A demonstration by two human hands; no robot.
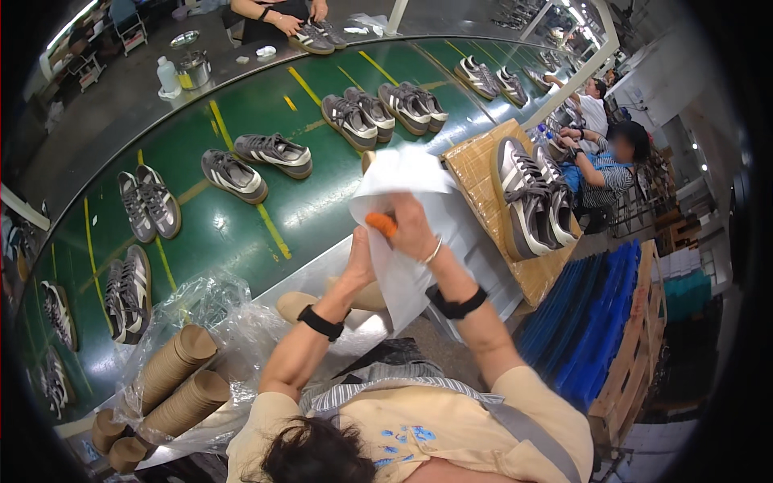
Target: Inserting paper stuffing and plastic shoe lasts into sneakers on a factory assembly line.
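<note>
A thin white paper sheet [403, 181] is between my two hands over the near edge of the belt. My right hand [412, 227] is closed on the paper, with an orange cover showing at a fingertip. Lower and to the left, my left hand [360, 262] grips the sheet's left side; its fingers are partly hidden behind the paper. A tan tip [367, 160] pokes out past the sheet's far left edge, and I cannot tell what it belongs to. Below my hands, tan shoe-shaped inserts [298, 306] lie on a metal surface.
Pairs of grey sneakers [233, 175] stand along the green conveyor belt [306, 213]. Another pair [531, 197] rests on a taped cardboard box [475, 157] at right. Stacked brown inserts [173, 362] lie in clear plastic at left. Co-workers [604, 165] work beyond.
</note>
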